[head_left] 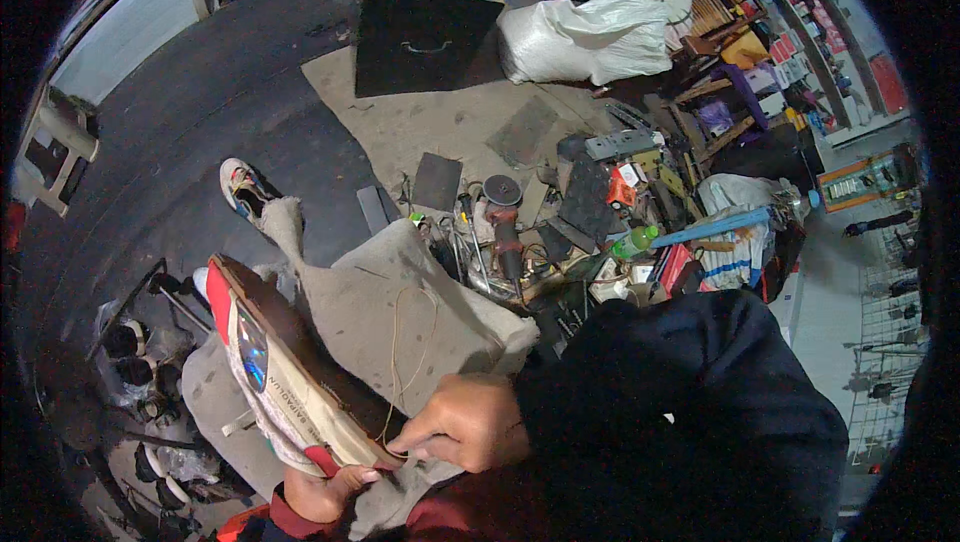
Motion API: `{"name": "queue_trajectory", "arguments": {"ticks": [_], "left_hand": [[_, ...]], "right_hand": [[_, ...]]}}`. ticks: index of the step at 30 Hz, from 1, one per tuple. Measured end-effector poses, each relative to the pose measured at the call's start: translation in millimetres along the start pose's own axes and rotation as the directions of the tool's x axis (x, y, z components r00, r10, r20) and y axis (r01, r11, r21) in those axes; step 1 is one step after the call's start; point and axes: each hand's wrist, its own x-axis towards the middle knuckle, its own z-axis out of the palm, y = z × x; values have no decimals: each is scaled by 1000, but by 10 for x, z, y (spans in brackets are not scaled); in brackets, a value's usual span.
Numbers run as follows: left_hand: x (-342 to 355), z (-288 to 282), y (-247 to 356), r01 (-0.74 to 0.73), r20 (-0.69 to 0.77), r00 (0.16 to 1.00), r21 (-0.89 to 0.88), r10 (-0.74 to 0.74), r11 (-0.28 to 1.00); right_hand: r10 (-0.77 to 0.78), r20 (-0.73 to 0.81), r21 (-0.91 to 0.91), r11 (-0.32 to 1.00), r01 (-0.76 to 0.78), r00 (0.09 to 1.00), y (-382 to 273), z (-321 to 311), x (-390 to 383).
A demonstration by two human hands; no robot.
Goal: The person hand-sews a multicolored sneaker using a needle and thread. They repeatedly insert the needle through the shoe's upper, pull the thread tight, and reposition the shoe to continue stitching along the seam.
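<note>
A sneaker [300, 397] with a cream midsole, red ends and a brown outsole lies tilted on its side across my lap. My left hand [318, 497] grips its near end from below, thumb against the sole edge. My right hand [468, 427] is closed in a pinch at the same end, touching the edge of the sole. From its fingertips a thin pale thread [433, 327] rises in a loose loop over the grey cloth [350, 287] on my legs. Whether the right fingers hold anything besides the thread is hidden.
An angle grinder [508, 242] and many hand tools crowd the floor ahead. A green-topped box [425, 42] and a white sack [585, 40] stand farther off. Old shoe parts [150, 372] lie at left. My own shoe [240, 187] shows beyond the cloth.
</note>
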Motion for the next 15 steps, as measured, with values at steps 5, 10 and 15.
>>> {"name": "queue_trajectory", "arguments": {"ticks": [5, 10, 15], "left_hand": [[7, 43, 63, 51, -71, 996, 16, -50, 999], [-58, 243, 173, 30, -159, 987, -50, -37, 998], [-117, 310, 130, -14, -184, 983, -132, -10, 991]], "right_hand": [[-146, -158, 41, 987, 155, 977, 29, 59, 14], [-234, -189, 85, 964, 253, 954, 165, 14, -130], [-82, -49, 300, 949, 93, 995, 185, -69, -242]]}}
